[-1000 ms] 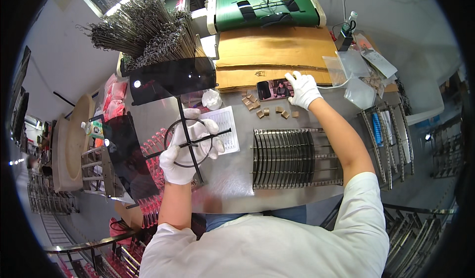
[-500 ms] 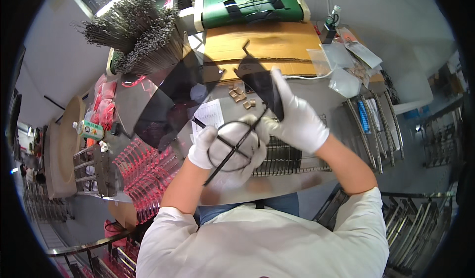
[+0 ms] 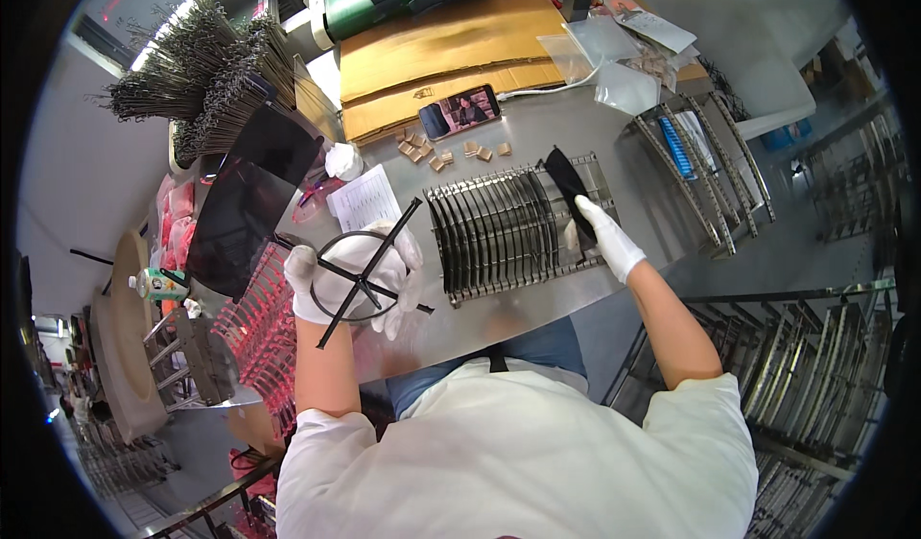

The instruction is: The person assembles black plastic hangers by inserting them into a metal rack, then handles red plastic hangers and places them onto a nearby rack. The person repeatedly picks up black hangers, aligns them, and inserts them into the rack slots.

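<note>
My white-gloved left hand grips a black round frame with crossed bars, held over the table's near side. Beyond it to the left are large dark curved sheets; whether they are fixed to the frame's arm I cannot tell. To the right, my gloved right hand pinches a dark curved lens piece at the right end of a wire rack. Several similar dark curved pieces stand upright in a row in that rack.
A phone and several small tan blocks lie beyond the rack. Bundled wire rods stand far left, a green conveyor at the back. Pink-tinted clear pieces are at left. Another rack stands right.
My right hand has carried the dark lens piece away from the round frame, rightward to the rack. My left hand and the frame have shifted left. The view has moved too.
</note>
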The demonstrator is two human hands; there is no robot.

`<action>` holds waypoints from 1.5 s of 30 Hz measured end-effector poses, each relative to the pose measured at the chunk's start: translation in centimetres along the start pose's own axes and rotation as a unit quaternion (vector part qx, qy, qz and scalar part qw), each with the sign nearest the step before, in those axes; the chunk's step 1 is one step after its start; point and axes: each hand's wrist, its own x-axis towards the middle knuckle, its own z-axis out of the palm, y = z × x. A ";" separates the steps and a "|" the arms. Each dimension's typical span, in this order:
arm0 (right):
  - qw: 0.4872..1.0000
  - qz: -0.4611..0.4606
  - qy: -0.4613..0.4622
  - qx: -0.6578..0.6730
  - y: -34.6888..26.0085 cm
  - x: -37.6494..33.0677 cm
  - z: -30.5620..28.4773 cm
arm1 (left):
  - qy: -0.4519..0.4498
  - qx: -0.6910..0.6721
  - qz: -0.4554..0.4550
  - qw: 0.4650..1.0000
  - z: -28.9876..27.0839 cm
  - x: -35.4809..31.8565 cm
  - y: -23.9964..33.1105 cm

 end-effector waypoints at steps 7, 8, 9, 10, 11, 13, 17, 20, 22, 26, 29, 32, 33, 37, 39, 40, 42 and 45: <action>0.988 0.104 -0.036 -0.108 -1.7 -0.4 1.7 | 0.084 0.027 -0.033 0.996 1.1 -0.1 -0.1; 0.984 0.104 -0.054 -0.135 -1.9 -0.2 1.1 | 0.092 0.032 -0.040 0.994 1.6 0.4 -0.2; 0.979 0.105 -0.071 -0.162 -2.1 -0.1 0.7 | 0.099 0.039 -0.048 0.993 2.1 0.9 -0.2; 0.982 0.056 -0.028 -0.179 -1.6 -0.2 1.6 | 0.123 0.011 -0.056 0.991 1.7 1.1 -0.4; 0.958 0.035 0.000 -0.285 -2.1 -0.4 2.2 | 0.148 -0.017 -0.062 0.987 1.4 1.3 -0.5; 0.872 -0.011 0.053 -0.486 -4.0 -1.2 3.7 | 0.170 0.001 -0.071 0.983 1.6 2.4 -1.3; 0.618 -0.454 0.271 -0.581 -8.5 -3.1 3.3 | 0.187 -0.006 -0.228 0.956 2.6 4.6 -1.2; 0.695 -0.527 0.122 -0.473 -16.1 -7.6 6.4 | 0.450 -0.210 -0.472 0.729 7.4 9.0 -1.3; 0.815 -0.456 -0.039 -0.354 -13.2 -7.8 7.1 | 0.104 0.424 -0.321 0.840 6.6 7.2 -1.1; 0.873 -0.367 0.020 -0.322 -12.5 -9.8 6.5 | 0.000 0.426 -0.419 0.802 5.4 5.2 -0.1; 0.993 -0.101 0.005 0.065 -9.0 -6.8 0.4 | 0.426 0.209 -0.074 0.877 -1.1 -2.8 0.8; 0.996 -0.076 0.024 0.027 -2.6 -3.2 -2.0 | 0.125 -0.140 0.385 0.904 3.0 -2.3 8.8; 0.998 -0.053 0.019 0.019 -1.5 -2.1 -2.1 | 0.027 -0.119 0.496 0.860 4.3 -0.8 10.8; 0.996 0.076 -0.023 0.033 -1.0 0.3 -0.7 | 0.215 0.087 0.660 0.714 8.6 3.2 15.4; 0.995 0.091 -0.044 0.010 -0.9 0.6 0.0 | 0.179 0.288 0.479 0.809 11.0 9.3 12.7; 0.994 0.097 -0.042 -0.031 -1.5 0.5 0.2 | 0.164 0.366 0.403 0.823 12.8 11.4 11.4; 0.989 0.095 -0.057 -0.095 -2.0 0.8 -0.1 | 0.129 0.471 0.283 0.825 15.6 14.7 9.4; 0.971 0.050 -0.046 -0.231 -1.3 1.4 -1.1 | 0.149 0.522 0.221 0.810 15.1 15.8 8.2</action>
